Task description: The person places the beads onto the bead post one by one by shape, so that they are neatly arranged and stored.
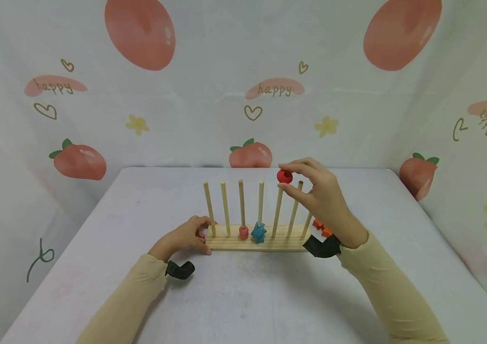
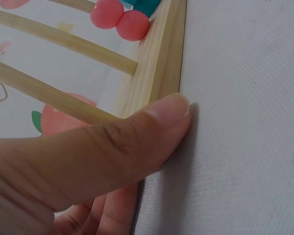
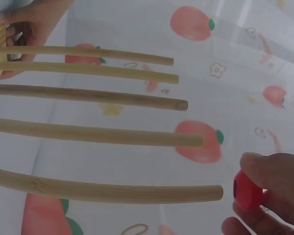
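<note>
Right hand (image 1: 321, 193) pinches red bead (image 1: 282, 178) just off the tip of one peg (image 3: 137, 192); orange pieces (image 1: 326, 232) show beyond its wrist. Left hand (image 1: 186, 236) grips the wooden base (image 1: 234, 245) at one end; pink piece (image 1: 243, 233) and blue piece (image 1: 258, 232) sit on other pegs (image 1: 242, 205) to its right.

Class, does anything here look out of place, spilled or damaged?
Nothing looks spilled or damaged. Only the orange shape seems stray, lying off the pegs beside the right end of the rack, unlike the threaded pink bead and blue bead.
</note>
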A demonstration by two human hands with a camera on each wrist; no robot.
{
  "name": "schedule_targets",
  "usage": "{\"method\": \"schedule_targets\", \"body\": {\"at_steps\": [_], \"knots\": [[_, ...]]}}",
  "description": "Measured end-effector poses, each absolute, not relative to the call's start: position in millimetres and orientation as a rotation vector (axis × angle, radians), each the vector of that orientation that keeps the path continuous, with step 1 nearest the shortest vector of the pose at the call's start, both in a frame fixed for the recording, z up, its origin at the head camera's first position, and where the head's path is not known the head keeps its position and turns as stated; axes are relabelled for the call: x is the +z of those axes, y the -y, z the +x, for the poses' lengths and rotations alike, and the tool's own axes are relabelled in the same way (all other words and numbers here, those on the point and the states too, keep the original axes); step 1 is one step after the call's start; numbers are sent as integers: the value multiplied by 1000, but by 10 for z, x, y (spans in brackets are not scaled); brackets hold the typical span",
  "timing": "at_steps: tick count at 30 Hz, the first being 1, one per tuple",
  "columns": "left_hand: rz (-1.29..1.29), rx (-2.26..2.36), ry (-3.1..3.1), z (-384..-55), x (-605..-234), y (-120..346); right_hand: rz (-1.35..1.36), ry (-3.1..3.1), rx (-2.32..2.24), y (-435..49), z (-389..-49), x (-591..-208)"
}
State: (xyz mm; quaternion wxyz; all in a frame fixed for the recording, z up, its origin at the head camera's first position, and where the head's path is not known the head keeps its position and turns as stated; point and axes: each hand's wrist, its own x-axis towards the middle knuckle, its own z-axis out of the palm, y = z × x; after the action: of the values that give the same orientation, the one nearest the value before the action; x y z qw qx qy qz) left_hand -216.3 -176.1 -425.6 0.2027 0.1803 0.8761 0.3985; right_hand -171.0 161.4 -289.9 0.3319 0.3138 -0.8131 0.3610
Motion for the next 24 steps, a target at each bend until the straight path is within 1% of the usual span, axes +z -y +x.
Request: {"method": "schedule_targets", "body": {"at_steps": [9, 24], "knots": [[474, 1079, -2461, -2151, -4244, 1756, 840, 2266, 895, -1623, -1698, -2839], [495, 1104, -2452, -2140, -4237, 1748, 834, 2443, 838, -1631, -1663, -2753]]}}
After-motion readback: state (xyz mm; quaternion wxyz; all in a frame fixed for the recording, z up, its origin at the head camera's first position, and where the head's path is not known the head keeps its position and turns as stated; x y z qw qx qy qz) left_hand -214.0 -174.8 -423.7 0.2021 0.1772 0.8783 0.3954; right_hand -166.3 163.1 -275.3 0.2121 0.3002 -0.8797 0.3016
